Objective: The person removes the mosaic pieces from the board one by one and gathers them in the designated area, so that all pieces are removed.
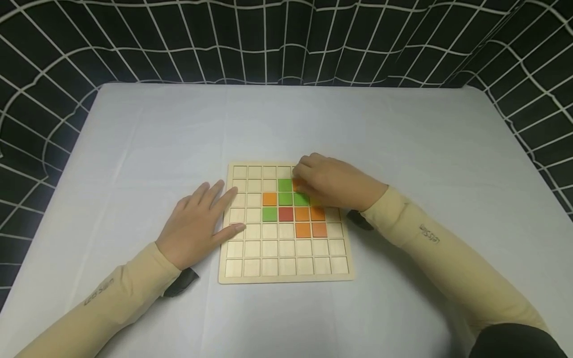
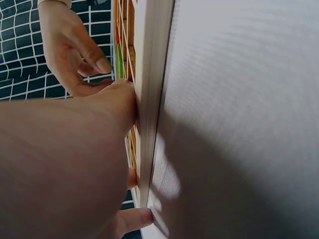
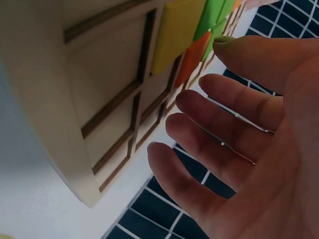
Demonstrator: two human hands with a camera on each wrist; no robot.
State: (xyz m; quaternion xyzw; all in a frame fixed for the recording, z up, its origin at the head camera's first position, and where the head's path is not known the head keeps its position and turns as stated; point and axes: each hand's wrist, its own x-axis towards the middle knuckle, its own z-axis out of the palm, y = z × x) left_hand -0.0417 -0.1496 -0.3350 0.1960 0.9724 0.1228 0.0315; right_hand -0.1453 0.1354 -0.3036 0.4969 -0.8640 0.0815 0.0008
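The board (image 1: 286, 280) lies flat on the white table (image 1: 286, 124), in front of the person, and both hands are at it! On its left edge it's the left hand (image 1: 194, 228), fingers spread and relaxed, grasping nothing, with thumb and forefinger reaching over the rim onto the outer squares. Across at the far right, the right hand (image 1: 335, 181) hangs over the upper squares, and the right wrist view shows loosely bent fingers (image 3: 224, 119) apart from one another, nothing visible between them, so that one's released too. Its thumb (image 3: 244, 56) is right by the tiles, though whether it touches one I can't tell. And what a cluster in the middle of the grid: a green tile (image 1: 285, 185) with another just below it, a third beside that, and an orange tile (image 1: 269, 199) to their left. Next row down, green, then the lone red tile (image 1: 286, 214), then two oranges, and two more orange-toned ones beneath those! Partly tucked under the right hand, there's another orange, and a yellow tile (image 3: 177, 32) shows clearly in the right wrist view
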